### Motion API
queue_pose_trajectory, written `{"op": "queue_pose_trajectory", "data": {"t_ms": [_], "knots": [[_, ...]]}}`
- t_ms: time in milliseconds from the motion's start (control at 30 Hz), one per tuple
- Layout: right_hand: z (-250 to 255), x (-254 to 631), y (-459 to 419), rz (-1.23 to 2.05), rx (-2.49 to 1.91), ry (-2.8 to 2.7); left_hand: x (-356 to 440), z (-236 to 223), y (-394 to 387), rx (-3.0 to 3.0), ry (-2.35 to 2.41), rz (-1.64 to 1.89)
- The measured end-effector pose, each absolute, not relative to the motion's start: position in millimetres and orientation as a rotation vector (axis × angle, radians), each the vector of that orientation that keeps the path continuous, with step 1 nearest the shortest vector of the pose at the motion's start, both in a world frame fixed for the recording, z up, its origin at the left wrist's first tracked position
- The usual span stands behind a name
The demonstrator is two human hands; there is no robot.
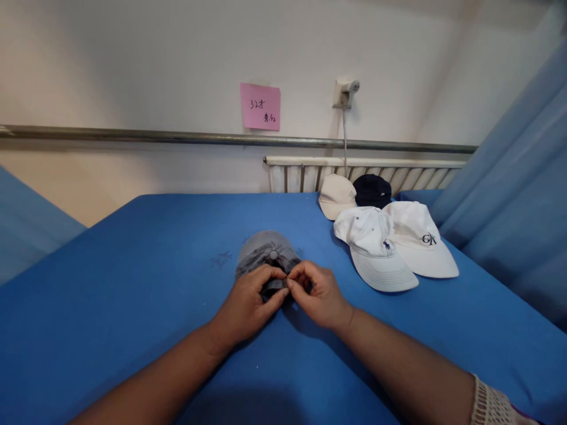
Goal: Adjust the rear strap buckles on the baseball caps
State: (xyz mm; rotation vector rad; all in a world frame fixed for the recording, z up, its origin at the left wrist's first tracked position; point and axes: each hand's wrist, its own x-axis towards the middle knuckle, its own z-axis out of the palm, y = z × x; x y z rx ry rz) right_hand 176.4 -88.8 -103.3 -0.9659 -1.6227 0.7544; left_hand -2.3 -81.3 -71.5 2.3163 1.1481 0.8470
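A grey baseball cap (266, 245) lies on the blue-covered table with its back strap and opening facing me. My left hand (252, 298) is closed, thumb and forefinger pinching the dark strap (275, 284) from the left. From the right, my right hand (321, 295) pinches the same strap near its fastening, the fingertips of both hands almost meeting. The fastening itself is largely hidden by my fingers. The cap's front and brim are out of sight on the far side.
On the right sit a cream cap (336, 195), a navy cap (372, 190), a white cap with a small dark logo (370, 236) and a white cap with black letters (419, 236). Behind the blue sheet (146, 260) stands a white radiator (292, 177). Blue curtains (522, 177) hang at the sides.
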Motion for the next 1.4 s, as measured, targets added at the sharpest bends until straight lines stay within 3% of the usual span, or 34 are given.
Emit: {"op": "queue_pose_trajectory", "data": {"t_ms": [367,667,1000,1400], "knots": [[-106.4,182.0,-72.1,0.980,-0.961,-1.220,1.2,-68.2,-80.8,2.036,1.227,0.907],[-110.0,181.5,-77.8,1.069,-0.877,-1.267,-2.0,-73.5,-72.3,1.461,1.062,0.921],[-111.4,179.9,-81.1,0.768,-0.864,-1.698,-5.1,-72.4,-70.5,1.202,0.957,0.923],[-108.6,178.6,-80.3,0.685,-0.866,-1.685,-4.4,-69.0,-72.2,1.282,0.960,0.842]]}}
